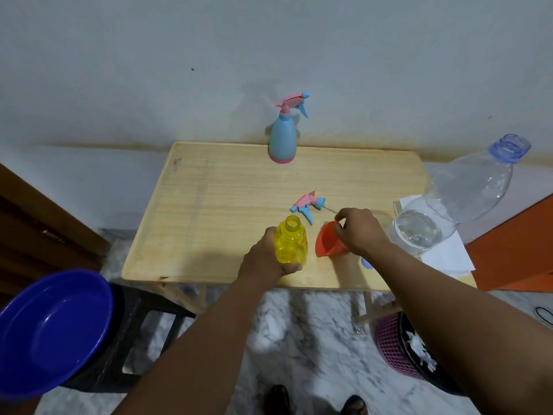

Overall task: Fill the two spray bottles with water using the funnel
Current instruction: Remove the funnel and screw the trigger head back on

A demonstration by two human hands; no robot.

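Presently, the yellow spray bottle (291,242) is held upright on the wooden table (209,211) by the left hand (267,260), whose fingers and thumb are wrapped round its lower body. Its neck is uncapped and open. Its detached pink-and-blue spray head (306,204) is seen lying on the table just behind it, dip tube pointing right. The orange funnel (329,239) is found just right of the yellow bottle, lying tilted on the tabletop, and its rim is pinched by the fingertips of the right hand (360,232). The blue spray bottle (282,139) is stood at the far edge of the table, near the wall, with its spray head fitted. A large clear water bottle (457,199), uncapped and partly filled, is stood at the right edge on white paper (446,256). A blue basin (54,330) is placed on a dark stool (140,324) at lower left. A pink basket (392,345) is noted on the floor under the table's right side.
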